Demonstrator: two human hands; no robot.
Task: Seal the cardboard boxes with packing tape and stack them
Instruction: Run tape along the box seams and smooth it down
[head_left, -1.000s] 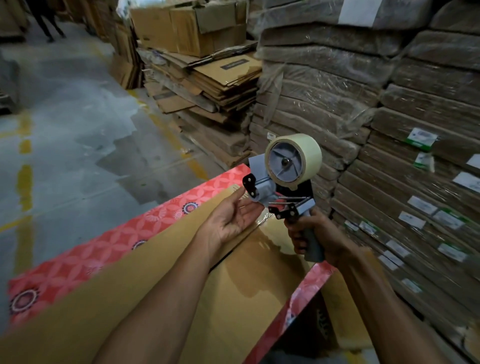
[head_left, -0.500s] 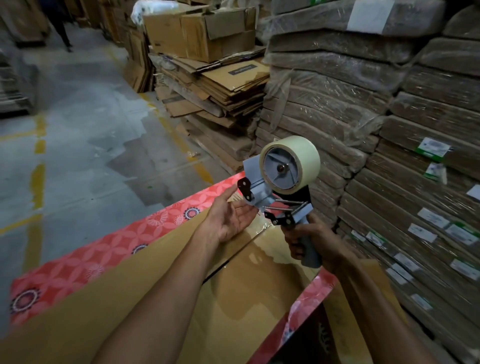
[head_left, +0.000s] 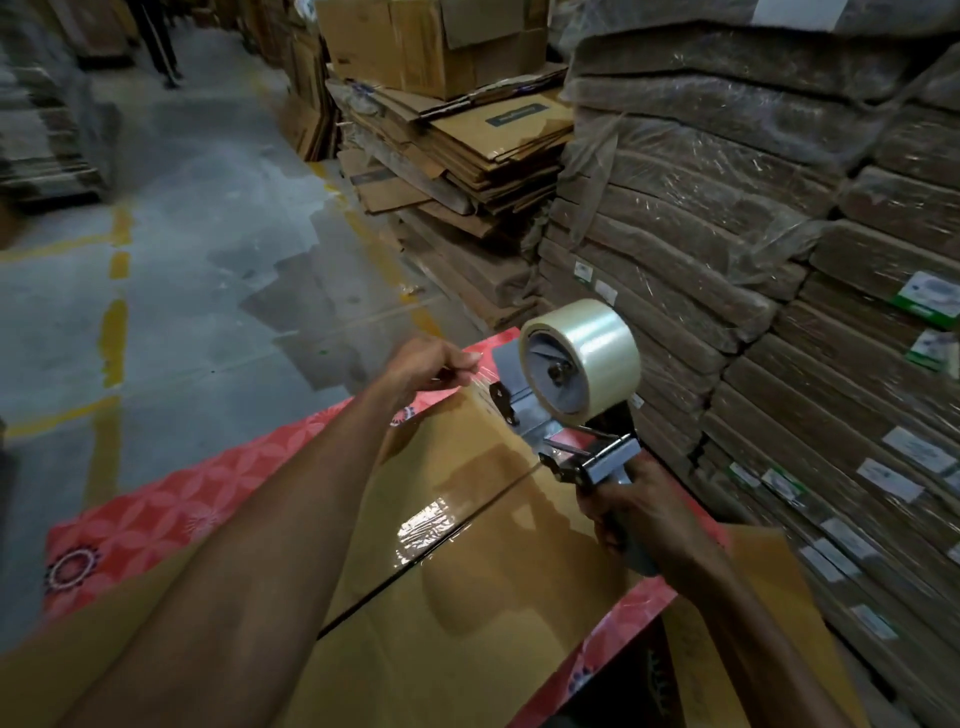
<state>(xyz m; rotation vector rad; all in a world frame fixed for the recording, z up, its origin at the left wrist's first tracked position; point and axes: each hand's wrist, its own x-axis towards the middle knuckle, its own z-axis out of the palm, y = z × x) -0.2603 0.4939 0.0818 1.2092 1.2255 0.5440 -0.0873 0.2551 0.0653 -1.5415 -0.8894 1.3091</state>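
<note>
Nearest, the box: a cardboard box (head_left: 493, 613) with red patterned sides lies flat under both my forearms; its centre seam (head_left: 467, 519) runs away on a diagonal, and glossy film shows on part of it
Right hand: my right hand (head_left: 639, 512) is wrapped round the grip of the tape dispenser (head_left: 530, 415), held over the box's far right part with the tape roll (head_left: 587, 353) on edge
Left hand: my left hand (head_left: 431, 364) sits at the box's far edge, fingers curled, pinching the clear tape end (head_left: 475, 364) drawn from the dispenser
Step in hand: as I judge it, anchoring the strip at the far edge before a run along the seam
Doing it well: keep the strip taut, centre it on the seam, press the end past the edge, then draw the dispenser back low so no wrinkles form
Beyond: flattened cartons (head_left: 467, 145) and wrapped bundles (head_left: 727, 218) stand stacked past the box; a concrete floor (head_left: 208, 234) with yellow lines stretches off left
</note>
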